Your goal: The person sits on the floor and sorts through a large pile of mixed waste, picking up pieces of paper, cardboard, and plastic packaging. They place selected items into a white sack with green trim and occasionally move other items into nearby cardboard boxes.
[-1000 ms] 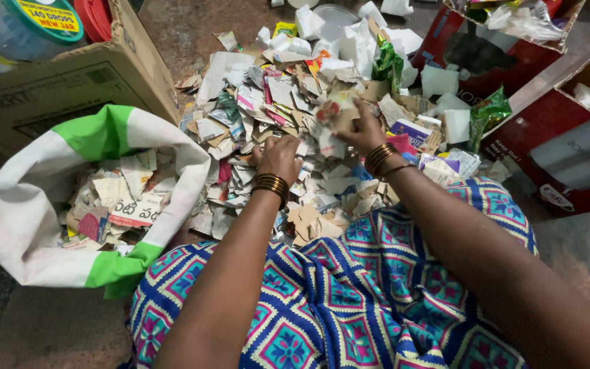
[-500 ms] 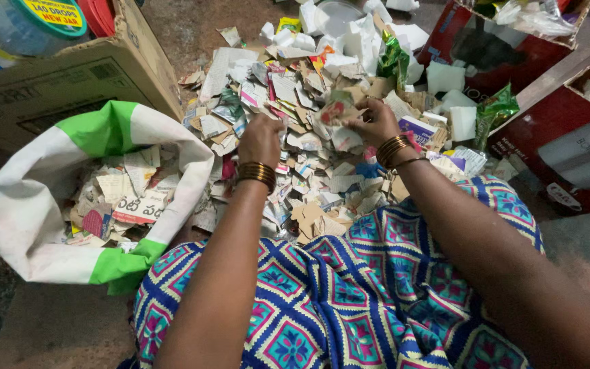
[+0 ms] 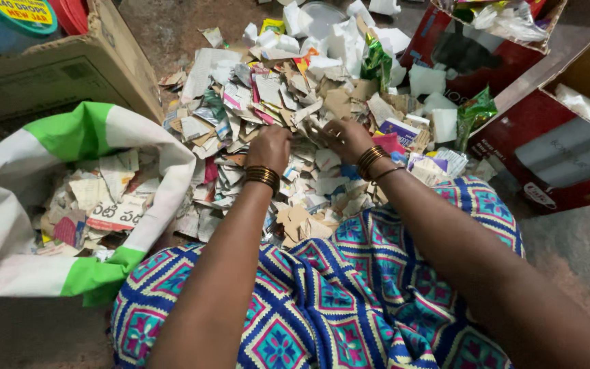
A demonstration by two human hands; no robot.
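A big pile of torn paper and cardboard scraps covers the floor in front of my lap. My left hand rests on the pile's near middle with its fingers curled down into the scraps. My right hand lies just to its right, fingers closed on pale paper scraps at the pile's surface. Both wrists carry bronze bangles. To the left stands an open white-and-green sack, partly filled with similar scraps.
A brown cardboard box stands at the back left behind the sack. Red boxes with plastic wrappers stand at the right. Green foil wrappers and white foam pieces lie at the pile's far side. My patterned blue cloth covers my lap.
My right hand has come down from a raised position, where it held a printed scrap, onto the pile. My left hand has shifted slightly right, closer to the right hand.
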